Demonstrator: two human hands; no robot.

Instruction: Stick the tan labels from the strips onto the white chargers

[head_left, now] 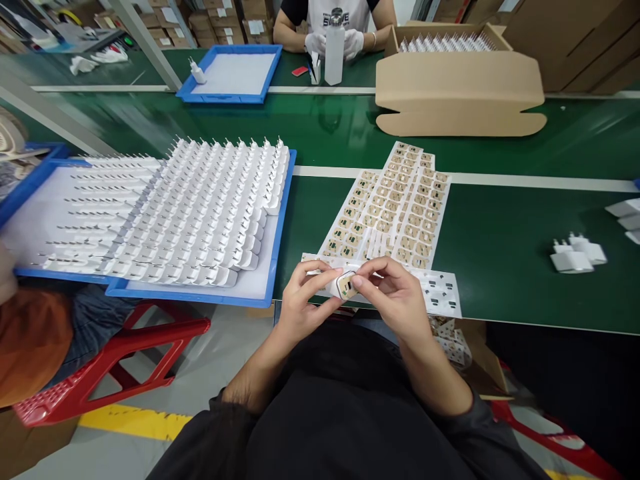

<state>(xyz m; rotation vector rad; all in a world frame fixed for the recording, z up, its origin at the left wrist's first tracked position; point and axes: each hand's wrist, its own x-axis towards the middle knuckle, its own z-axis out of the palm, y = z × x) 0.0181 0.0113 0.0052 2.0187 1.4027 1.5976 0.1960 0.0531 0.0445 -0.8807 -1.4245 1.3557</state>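
My left hand (309, 300) grips a white plug-in charger (336, 287) between thumb and fingers, its end face turned towards me. A tan sticker (347, 285) with dark cut-outs covers that face. The thumb and index finger of my right hand (393, 293) pinch at the sticker's right edge; whether it is fully stuck down is hidden. Beneath my hands lies a white backing sheet (443, 293) with dark spots. Just beyond are overlapping sheets of tan stickers (395, 193).
Left, a blue tray (273, 267) carries rows of white chargers, pins up. Two chargers (577, 253) stand on the green table at right. Across it are a bottle (335, 50), another blue tray (227, 99), an open carton (460, 87) and a co-worker's gloved hands (353, 43).
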